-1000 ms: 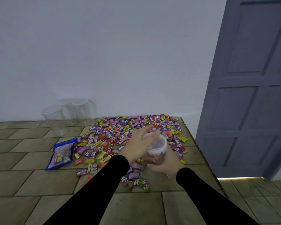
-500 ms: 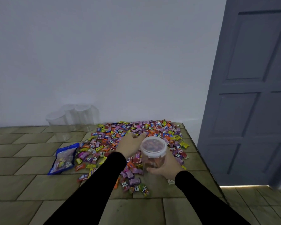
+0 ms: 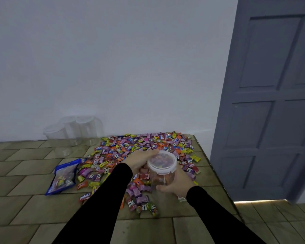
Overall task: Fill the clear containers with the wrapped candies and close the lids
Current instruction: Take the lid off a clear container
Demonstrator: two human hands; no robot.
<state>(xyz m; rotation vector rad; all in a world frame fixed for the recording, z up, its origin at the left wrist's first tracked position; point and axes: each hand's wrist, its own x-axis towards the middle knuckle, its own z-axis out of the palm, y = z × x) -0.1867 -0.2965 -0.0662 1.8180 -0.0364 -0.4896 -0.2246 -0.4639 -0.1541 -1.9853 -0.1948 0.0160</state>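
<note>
One clear container of wrapped candies stands near the middle of the table, its white lid seated on top, with coloured wrappers showing through the lid and the wall. The right hand wraps the lower wall from five o'clock, fingers curled around it and pressed to the plastic. The left hand lies against the container at nine o'clock, fingertips touching the lid's far rim at about eleven; whether it truly grips or only steadies I cannot tell. Both arms wear black sleeves.

Against half a second ago, the left hand, then beside the lid over the candy, has closed in to touch the rim, and the container sits slightly higher between the hands.

Loose candies spread over the tiled table around the container, thickest toward twelve o'clock. A blue bag lies flat at nine o'clock, just beside the heap. Three empty clear containers stand together at ten o'clock against the white wall. A grey door rises at two o'clock.
</note>
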